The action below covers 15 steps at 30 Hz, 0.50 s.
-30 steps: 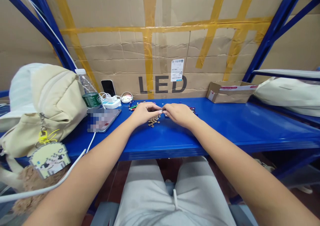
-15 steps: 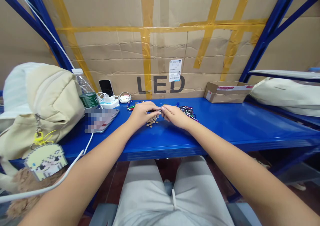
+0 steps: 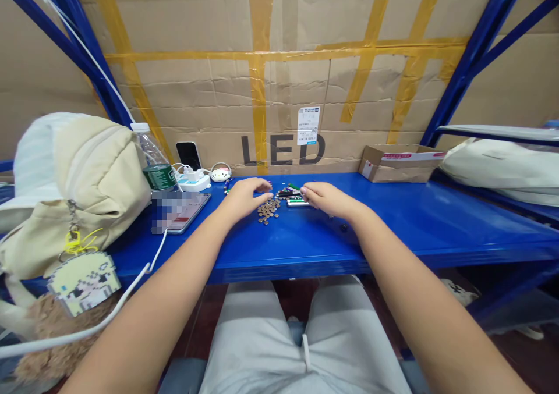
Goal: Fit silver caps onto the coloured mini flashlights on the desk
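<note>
My left hand lies palm down on the blue shelf. Its fingers are curled together just above a small heap of brown round pieces, and what they hold, if anything, is hidden. My right hand rests a little to the right, fingertips pinched next to a short green-and-silver stick lying on the shelf. Several small coloured metal bits lie between the two hands.
At the left stand a cream bag with a pixel charm, a water bottle, a tablet, a phone and a white charger. A flat cardboard box and a white bag sit at the right. A taped cardboard wall closes the back.
My hands were pinched together over the brown heap; now they have drawn apart, the right one moving right. A green-and-silver stick now shows between them.
</note>
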Each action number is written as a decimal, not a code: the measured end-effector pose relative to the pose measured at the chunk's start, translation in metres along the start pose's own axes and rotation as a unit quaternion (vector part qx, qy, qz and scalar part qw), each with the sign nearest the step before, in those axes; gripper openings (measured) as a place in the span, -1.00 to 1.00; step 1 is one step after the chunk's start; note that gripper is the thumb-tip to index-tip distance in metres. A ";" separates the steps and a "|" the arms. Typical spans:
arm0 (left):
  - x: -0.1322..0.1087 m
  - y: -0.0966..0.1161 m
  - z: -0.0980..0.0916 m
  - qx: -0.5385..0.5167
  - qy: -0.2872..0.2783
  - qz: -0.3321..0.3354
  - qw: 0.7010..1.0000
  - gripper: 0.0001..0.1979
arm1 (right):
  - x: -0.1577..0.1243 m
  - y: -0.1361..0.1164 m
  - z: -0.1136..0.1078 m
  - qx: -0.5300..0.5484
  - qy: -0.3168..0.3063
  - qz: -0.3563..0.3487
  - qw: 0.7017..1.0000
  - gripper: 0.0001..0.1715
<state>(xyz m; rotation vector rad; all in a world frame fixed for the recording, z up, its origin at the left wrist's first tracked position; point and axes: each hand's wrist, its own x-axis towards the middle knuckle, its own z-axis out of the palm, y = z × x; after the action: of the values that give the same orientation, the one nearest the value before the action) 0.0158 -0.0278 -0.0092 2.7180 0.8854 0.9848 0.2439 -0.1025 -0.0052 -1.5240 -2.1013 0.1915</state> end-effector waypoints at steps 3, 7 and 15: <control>0.000 -0.022 -0.008 0.087 -0.065 -0.037 0.993 -0.83 | -0.006 0.008 -0.010 -0.024 -0.072 0.057 0.995 -0.57; 0.002 -0.052 -0.009 0.184 -0.061 -0.123 0.973 -0.73 | -0.006 0.014 -0.010 -0.098 -0.115 0.114 0.982 -0.63; 0.005 -0.068 0.009 0.267 -0.107 -0.184 0.940 -0.68 | -0.002 0.001 0.004 -0.274 -0.012 0.098 0.957 -0.67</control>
<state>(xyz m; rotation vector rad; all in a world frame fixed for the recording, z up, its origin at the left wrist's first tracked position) -0.0083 0.0313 -0.0340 2.8090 1.7393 0.4023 0.2430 -0.1031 -0.0092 -2.0530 -2.1247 -0.3353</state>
